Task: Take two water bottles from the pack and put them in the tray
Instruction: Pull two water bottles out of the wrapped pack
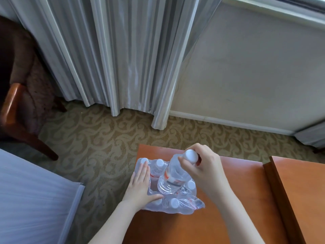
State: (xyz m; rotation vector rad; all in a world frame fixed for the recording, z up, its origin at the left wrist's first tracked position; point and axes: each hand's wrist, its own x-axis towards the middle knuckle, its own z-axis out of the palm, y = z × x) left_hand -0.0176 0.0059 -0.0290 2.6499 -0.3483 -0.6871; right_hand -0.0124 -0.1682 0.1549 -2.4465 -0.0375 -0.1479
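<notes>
gripping bottle (173,175) above pack (177,205), right hand (205,166).

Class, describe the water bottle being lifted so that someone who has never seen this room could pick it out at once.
Find the orange-brown wooden table at the bottom of the view, then the plastic-wrapped pack near its left edge. The water bottle rises out of the pack, tilted, with the right hand gripping its neck; its neighbours sit low in the wrap, only white caps showing.
</notes>
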